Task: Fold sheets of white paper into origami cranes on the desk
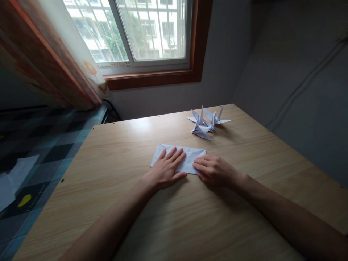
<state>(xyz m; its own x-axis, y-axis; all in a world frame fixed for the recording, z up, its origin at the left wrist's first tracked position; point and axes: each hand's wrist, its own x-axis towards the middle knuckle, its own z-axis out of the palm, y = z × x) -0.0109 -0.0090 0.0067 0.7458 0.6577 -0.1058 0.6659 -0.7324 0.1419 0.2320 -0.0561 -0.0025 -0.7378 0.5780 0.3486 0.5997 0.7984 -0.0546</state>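
A folded sheet of white paper lies flat on the wooden table, its creases showing. Across its left half my left hand rests palm down, fingers stretched out and a little apart. At the paper's right end is my right hand, its fingers curled together over the edge with the thumb tucked low. Just beyond the paper stand several white folded paper cranes, grouped close with pointed necks and wings.
The table top has a light wood grain. At the left, white paper lies on a checked cloth. A window with a curtain is behind the table; a cable runs along the right wall.
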